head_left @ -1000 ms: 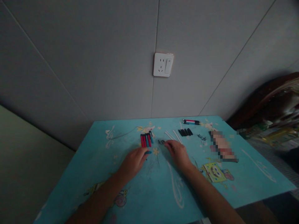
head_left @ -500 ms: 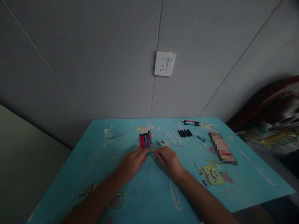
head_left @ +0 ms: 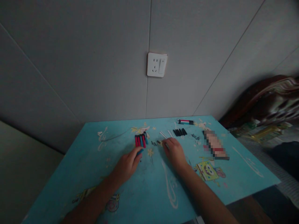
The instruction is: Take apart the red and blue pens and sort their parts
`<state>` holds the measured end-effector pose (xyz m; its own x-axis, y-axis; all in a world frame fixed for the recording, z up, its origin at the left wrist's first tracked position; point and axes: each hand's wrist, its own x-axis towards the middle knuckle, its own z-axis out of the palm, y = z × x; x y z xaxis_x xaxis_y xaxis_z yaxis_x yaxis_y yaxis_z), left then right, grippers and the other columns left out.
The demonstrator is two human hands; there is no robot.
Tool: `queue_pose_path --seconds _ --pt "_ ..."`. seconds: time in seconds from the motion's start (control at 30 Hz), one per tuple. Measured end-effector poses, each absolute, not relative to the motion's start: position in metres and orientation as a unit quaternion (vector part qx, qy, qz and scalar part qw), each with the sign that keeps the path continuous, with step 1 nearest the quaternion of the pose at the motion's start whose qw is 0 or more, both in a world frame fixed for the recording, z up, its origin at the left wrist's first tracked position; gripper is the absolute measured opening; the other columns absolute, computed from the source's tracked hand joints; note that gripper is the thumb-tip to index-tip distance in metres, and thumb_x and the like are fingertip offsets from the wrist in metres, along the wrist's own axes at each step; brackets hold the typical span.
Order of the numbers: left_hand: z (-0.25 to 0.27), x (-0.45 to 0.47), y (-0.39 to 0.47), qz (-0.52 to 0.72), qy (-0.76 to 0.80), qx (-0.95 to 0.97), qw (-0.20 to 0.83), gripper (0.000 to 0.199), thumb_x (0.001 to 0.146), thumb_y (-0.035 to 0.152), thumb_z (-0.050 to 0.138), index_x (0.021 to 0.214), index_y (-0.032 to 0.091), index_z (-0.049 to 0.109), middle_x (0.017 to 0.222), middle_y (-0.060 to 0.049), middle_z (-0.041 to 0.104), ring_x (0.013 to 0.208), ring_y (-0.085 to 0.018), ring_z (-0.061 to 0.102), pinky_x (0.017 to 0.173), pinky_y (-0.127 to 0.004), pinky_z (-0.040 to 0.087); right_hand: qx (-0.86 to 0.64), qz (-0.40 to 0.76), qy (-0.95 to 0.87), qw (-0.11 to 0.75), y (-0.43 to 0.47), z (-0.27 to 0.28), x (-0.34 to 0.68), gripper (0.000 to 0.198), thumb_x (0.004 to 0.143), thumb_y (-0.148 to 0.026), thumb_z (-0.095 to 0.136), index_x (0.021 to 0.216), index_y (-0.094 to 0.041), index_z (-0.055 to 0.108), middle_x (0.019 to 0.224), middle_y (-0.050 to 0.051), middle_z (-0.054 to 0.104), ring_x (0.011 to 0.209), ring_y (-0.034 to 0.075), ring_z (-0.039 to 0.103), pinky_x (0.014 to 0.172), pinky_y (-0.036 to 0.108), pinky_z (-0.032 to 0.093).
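Between the thumb and fingers of my left hand (head_left: 128, 164) is a blue pen barrel (head_left: 140, 151), its end poking out toward the right. Just beyond it lies a row of red and blue pen barrels (head_left: 140, 141) with dark ends. My right hand (head_left: 174, 151) rests low over the table, fingers bent together beside some small dark pen parts (head_left: 159, 142); whatever is at its fingertips is too small to make out. White pen refills (head_left: 163, 134) lie right behind that hand, partly covered by it.
Several black pen grips (head_left: 180, 132) lie right of the refills, with assembled pens (head_left: 185, 122) behind. Small dark springs or clips (head_left: 195, 137) are scattered farther right, near a blurred flat packet (head_left: 215, 144). The wall (head_left: 112, 77) borders the table's back edge.
My hands have parted: the left has drawn back left with the blue barrel, and the right has gone over to the small dark parts and refills. The view has shifted slightly.
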<state>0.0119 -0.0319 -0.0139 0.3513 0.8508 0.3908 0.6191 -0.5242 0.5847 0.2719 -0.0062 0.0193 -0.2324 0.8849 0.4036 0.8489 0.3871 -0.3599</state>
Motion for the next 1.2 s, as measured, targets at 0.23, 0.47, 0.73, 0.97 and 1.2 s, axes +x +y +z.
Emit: queue_pose_path --seconds 0.23,0.47,0.73,0.97,1.2 --pt "-0.012 0.011 -0.032 0.357 0.440 0.809 0.154 0.038 0.101 0.024 0.037 0.138 0.023 0.045 0.113 -0.009 0.069 0.097 -0.018 0.069 0.087 -0.034 0.055 -0.676 -0.035 -0.719 0.161 0.008 0.009 0.292 0.019 0.096 -0.029 0.052 0.098 -0.018 0.067 0.095 0.009 0.066 0.093 0.022 0.060 0.081 0.030 0.040" --pt "-0.014 0.009 -0.031 0.340 0.430 0.827 0.124 0.031 0.100 0.023 0.039 0.129 0.023 0.048 0.120 -0.009 0.065 0.108 -0.019 0.064 0.095 -0.035 0.052 -0.695 -0.060 -0.705 0.126 0.012 0.005 0.290 0.022 0.097 -0.031 0.051 0.092 -0.017 0.067 0.097 0.012 0.066 0.093 0.022 0.059 0.080 0.031 0.040" --pt "-0.013 0.007 -0.028 0.283 0.432 0.851 0.095 0.018 0.100 0.030 0.042 0.111 0.023 0.055 0.100 -0.005 0.069 0.087 -0.018 0.069 0.079 -0.030 0.054 -0.696 -0.072 -0.705 0.113 0.011 0.006 0.287 0.019 0.098 -0.022 0.046 0.097 -0.014 0.064 0.100 0.015 0.063 0.096 0.027 0.056 0.082 0.037 0.040" --pt "-0.015 0.005 -0.027 0.244 0.498 0.832 0.017 0.022 0.101 0.032 0.040 0.113 0.023 0.055 0.093 -0.004 0.073 0.076 -0.019 0.071 0.066 -0.027 0.052 -0.501 0.027 -0.837 0.220 -0.012 0.019 0.277 0.010 0.097 -0.015 0.051 0.098 -0.018 0.059 0.092 0.006 0.066 0.088 0.019 0.057 0.084 0.031 0.038" --pt "-0.017 0.003 -0.026 0.164 0.484 0.860 -0.006 0.032 0.103 0.034 0.035 0.124 0.026 0.057 0.104 -0.006 0.073 0.081 -0.018 0.072 0.073 -0.028 0.055 -0.372 0.044 -0.883 0.282 -0.018 0.016 0.265 0.010 0.097 -0.021 0.053 0.103 -0.020 0.062 0.088 0.004 0.067 0.084 0.017 0.057 0.083 0.031 0.036"
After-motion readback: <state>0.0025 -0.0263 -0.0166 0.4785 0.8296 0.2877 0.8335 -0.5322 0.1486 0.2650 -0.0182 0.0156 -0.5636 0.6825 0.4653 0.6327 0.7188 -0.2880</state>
